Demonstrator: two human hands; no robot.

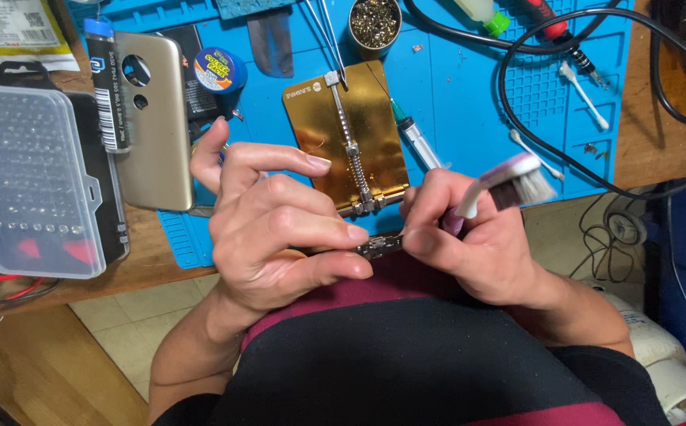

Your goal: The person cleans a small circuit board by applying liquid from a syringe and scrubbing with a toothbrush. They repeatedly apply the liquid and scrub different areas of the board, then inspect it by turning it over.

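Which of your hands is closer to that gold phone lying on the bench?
Left. The left hand sits just right of the gold phone, nearly touching. The right hand is farther right, holding a brush.

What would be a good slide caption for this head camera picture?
Both hands, left hand and right hand, pinch a small metal part above a blue work mat, the right also holding a toothbrush.

Small circuit part (380,246) (between both hands' fingers (343,233))

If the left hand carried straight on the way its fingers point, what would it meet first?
The left hand points rightward; it would first meet the small metal part pinched at its fingertips, then probably the right hand with the brush.
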